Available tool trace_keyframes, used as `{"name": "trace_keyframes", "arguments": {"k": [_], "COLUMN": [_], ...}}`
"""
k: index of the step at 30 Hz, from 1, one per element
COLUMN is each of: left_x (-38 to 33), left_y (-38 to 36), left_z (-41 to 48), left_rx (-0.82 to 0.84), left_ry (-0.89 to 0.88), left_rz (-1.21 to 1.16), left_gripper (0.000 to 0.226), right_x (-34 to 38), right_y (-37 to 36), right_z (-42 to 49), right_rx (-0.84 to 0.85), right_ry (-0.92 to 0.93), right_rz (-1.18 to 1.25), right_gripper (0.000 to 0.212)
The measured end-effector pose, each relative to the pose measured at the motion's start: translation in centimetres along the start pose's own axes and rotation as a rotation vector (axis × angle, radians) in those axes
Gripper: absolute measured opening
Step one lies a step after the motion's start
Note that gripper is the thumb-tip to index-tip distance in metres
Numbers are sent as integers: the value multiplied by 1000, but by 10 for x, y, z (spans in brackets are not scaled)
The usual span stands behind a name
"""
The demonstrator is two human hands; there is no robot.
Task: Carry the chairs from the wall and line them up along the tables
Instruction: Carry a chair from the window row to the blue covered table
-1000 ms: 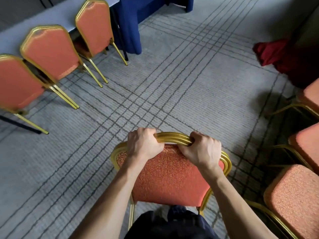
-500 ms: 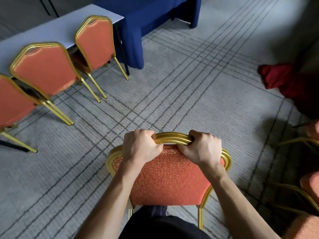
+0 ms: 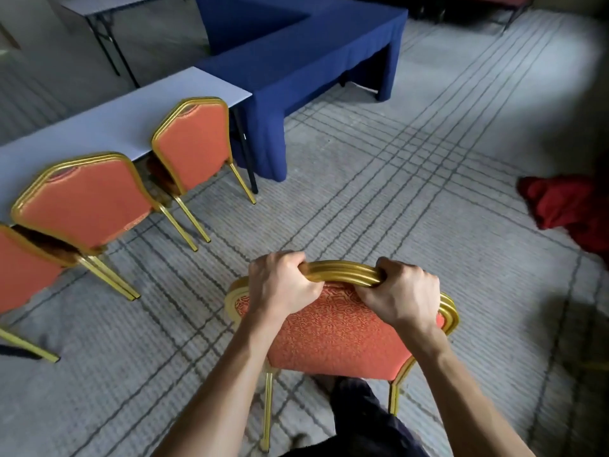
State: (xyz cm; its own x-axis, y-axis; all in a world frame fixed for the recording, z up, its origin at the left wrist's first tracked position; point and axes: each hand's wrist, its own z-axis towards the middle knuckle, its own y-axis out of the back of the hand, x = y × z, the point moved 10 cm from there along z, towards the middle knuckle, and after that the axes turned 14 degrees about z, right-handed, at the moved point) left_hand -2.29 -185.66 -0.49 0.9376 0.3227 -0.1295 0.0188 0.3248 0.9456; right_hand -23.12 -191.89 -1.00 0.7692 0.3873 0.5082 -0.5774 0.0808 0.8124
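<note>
I hold an orange banquet chair with a gold frame (image 3: 333, 328) by the top rail of its backrest, low in the middle of the view. My left hand (image 3: 280, 285) grips the rail's left part and my right hand (image 3: 402, 291) grips its right part. Its seat is hidden below the backrest. Three matching chairs stand in a row at the left: one by the table's end (image 3: 194, 143), one in the middle (image 3: 82, 202), and one cut off by the edge (image 3: 19, 272). They face a long white table (image 3: 108, 127).
A table draped in blue cloth (image 3: 296, 61) adjoins the white table's far end and turns a corner. A red cloth heap (image 3: 566, 206) lies on the carpet at the right. Another bare folding table (image 3: 108, 4) stands at the back left. Grey lined carpet (image 3: 379, 179) lies ahead.
I have moved forward with the chair, both hands keeping their grip. The row of chairs and tables has come closer and lower in view; the chairs at the right wall have dropped out of sight.
</note>
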Motion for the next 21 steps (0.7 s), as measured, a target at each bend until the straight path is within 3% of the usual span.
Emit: {"name": "trace_keyframes", "arguments": {"k": [11,21], "left_x": [-69,-71], "left_y": [-61,-116], "left_z": [234,421], "left_rx": [-42,-62], "left_ry": [-31,15], "left_rz": [64,54], "left_gripper": [51,45], "right_x": [-81,-103], "right_y": [-29,-76], "right_z": [249,452], "right_rx": [63,90], "right_ry": [1,69], "right_rz": [-4,42], "right_gripper": [47,42]}}
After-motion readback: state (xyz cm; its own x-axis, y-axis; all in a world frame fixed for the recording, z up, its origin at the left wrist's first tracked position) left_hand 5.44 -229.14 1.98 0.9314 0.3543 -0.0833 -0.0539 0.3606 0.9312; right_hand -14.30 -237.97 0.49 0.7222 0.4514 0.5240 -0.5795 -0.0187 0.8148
